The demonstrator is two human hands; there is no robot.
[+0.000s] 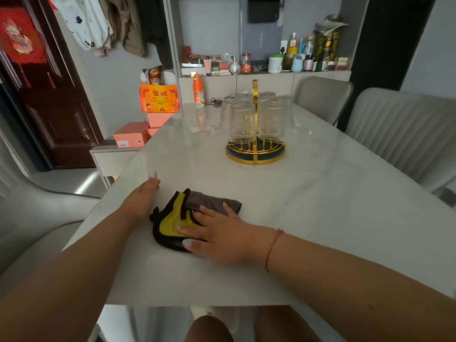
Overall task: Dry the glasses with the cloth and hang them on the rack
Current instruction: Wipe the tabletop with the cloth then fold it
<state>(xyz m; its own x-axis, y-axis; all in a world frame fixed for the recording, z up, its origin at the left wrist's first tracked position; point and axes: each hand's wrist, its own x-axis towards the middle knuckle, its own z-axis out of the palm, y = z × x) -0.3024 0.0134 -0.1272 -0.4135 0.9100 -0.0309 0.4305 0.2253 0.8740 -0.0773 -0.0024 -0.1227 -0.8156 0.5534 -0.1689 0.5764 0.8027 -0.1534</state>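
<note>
The right hand (217,233) lies flat on the cloth (182,218), fingers straight and spread, pressing it to the table (320,206) without gripping it. The cloth is folded, yellow and grey with a black edge, and sits near the table's near edge. At about ten o'clock from the cloth, just beside it, the left hand (145,193) rests on the tabletop by the left edge, fingers extended and relaxed, holding nothing. At about one o'clock from the cloth, well apart toward the middle of the table, stands the gold rack (255,154) with a round base and central handle. Ribbed clear glasses (243,122) hang upside down on it around the handle. Beyond it, at eleven o'clock, an orange bottle (198,91) stands upright. Two grey chairs (404,129) flank the right side.
</note>
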